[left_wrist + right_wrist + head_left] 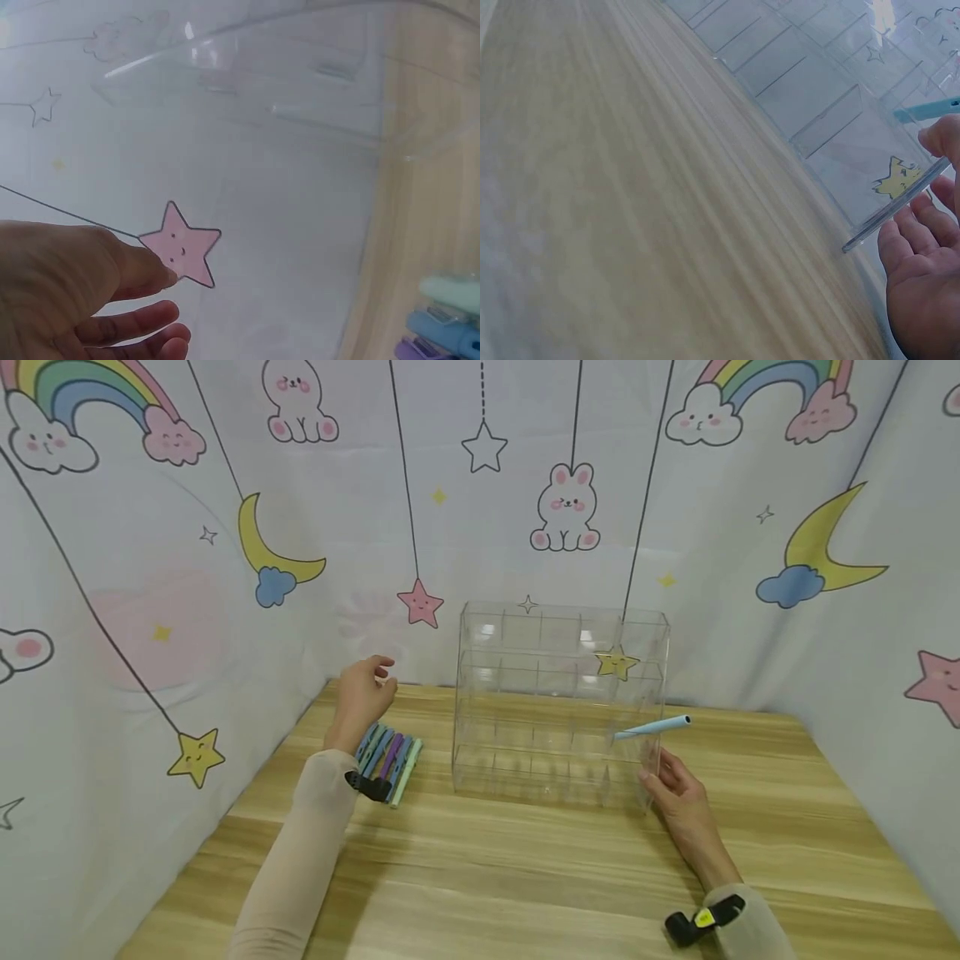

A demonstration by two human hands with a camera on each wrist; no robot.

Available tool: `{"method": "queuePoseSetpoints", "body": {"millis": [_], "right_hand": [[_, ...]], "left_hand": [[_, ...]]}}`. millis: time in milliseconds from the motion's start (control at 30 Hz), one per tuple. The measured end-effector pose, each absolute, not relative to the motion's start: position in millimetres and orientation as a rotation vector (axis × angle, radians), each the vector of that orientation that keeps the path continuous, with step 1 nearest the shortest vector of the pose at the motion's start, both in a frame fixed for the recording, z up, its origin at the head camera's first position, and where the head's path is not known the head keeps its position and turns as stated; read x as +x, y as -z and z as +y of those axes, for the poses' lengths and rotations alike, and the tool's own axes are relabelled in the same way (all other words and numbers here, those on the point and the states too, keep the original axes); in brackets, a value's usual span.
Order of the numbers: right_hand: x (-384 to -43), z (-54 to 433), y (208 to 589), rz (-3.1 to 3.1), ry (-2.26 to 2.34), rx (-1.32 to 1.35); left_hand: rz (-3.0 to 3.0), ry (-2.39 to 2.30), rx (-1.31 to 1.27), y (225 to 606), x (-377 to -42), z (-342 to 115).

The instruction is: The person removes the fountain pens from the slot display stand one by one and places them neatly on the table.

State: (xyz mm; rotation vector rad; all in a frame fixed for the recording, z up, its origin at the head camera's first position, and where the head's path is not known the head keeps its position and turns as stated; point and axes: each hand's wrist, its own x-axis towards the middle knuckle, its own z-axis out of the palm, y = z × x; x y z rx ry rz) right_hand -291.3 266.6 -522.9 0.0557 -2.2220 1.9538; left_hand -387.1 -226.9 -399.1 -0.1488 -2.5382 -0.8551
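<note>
A clear acrylic organizer [551, 693] with tiered rows of compartments stands upright on the table. A light blue pen [652, 727], possibly a marker, leans in a compartment at its right end, one end sticking out past the side. My right hand [678, 802] holds the right side wall's lower edge, with the thumb [939, 139] on one face and the fingers [919, 229] on the other. Left of the organizer, my left hand [365, 693] hovers with loosely curved fingers and nothing in them. Below it lie several pens [392, 758] in blue, purple and pale green, partly hidden by the wrist.
The wood-grain table [480, 877] extends in front of the organizer. A white cloth backdrop [360, 527] printed with stars, moons and rabbits encloses the back and sides. Each wrist wears a black strap.
</note>
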Motion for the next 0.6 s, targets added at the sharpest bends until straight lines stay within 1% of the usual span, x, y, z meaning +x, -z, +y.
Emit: {"method": "queuePoseSetpoints", "body": {"millis": [333,600], "right_hand": [[-291.6,266.9,523.4,-2.220,-1.952,0.061],[-290.2,267.8,523.4,-2.232,-1.958,0.060]], "left_hand": [[-2.401,0.865,-0.262,363.6,-370.3,-192.4],[-2.336,0.886,-0.335,347.1,-361.5,-170.3]]}}
